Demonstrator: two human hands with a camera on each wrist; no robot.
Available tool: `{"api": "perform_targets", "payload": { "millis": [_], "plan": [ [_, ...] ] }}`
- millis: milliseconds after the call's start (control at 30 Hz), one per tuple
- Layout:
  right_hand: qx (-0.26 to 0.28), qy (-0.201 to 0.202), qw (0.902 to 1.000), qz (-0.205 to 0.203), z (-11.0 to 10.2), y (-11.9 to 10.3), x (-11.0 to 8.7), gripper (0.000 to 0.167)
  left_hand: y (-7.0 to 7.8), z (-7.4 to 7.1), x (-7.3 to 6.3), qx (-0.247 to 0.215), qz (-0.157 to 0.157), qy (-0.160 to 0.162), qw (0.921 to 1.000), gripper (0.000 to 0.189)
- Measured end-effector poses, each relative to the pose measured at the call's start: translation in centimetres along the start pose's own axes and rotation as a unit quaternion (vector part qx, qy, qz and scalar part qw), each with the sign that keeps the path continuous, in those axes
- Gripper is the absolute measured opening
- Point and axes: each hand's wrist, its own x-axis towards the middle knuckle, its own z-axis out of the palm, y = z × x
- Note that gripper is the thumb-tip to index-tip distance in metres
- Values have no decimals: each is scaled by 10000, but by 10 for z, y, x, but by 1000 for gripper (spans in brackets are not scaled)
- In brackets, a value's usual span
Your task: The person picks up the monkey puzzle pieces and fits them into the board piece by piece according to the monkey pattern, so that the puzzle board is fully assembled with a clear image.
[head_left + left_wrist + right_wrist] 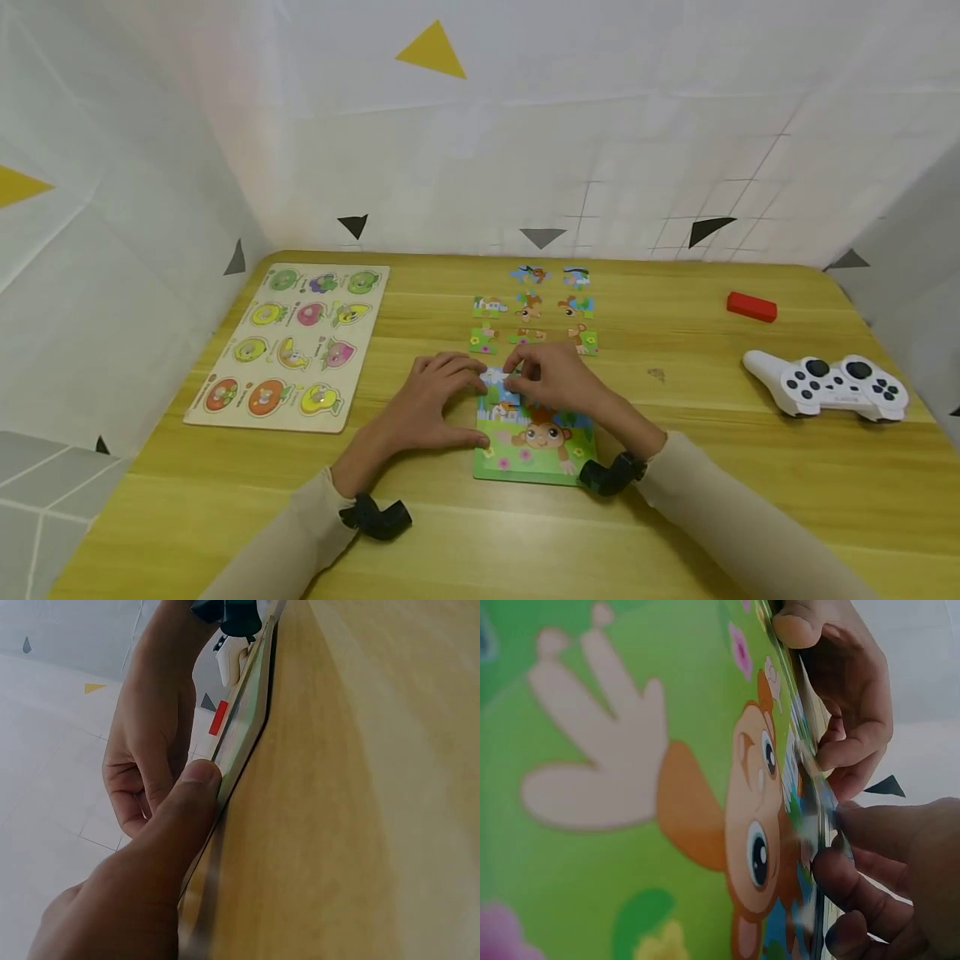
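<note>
A jigsaw board (528, 468) with a monkey on green grass lies flat in front of me. My left hand (430, 406) is spread along the board's left side, thumb and fingertips touching its edge. In the left wrist view, the thumb (201, 774) presses on the rim. Over the board's upper left part, my right hand (558, 377) pinches a small jigsaw piece (845, 844) between thumb and fingers. Its picture is mostly hidden by the fingers. Several loose jigsaw pieces (490, 307) lie in rows just behind the board.
To the left lies a wooden fruit puzzle board (300, 382). A white game controller (832, 387) lies at the right, with a red block (752, 307) behind it. A pale printed sheet (480, 158) stands behind the wooden table (465, 550).
</note>
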Motion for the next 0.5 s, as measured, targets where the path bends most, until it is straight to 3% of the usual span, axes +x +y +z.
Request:
{"api": "perform_targets", "payload": {
  "millis": [300, 500],
  "plan": [
    [-900, -338, 9954, 21, -4, -9, -6, 40, 0, 1, 0, -24, 143, 99, 9998, 63],
    [-1246, -487, 9909, -162, -3, -12, -7, 35, -1, 0, 0, 5, 150, 125, 9998, 63]
  ]
}}
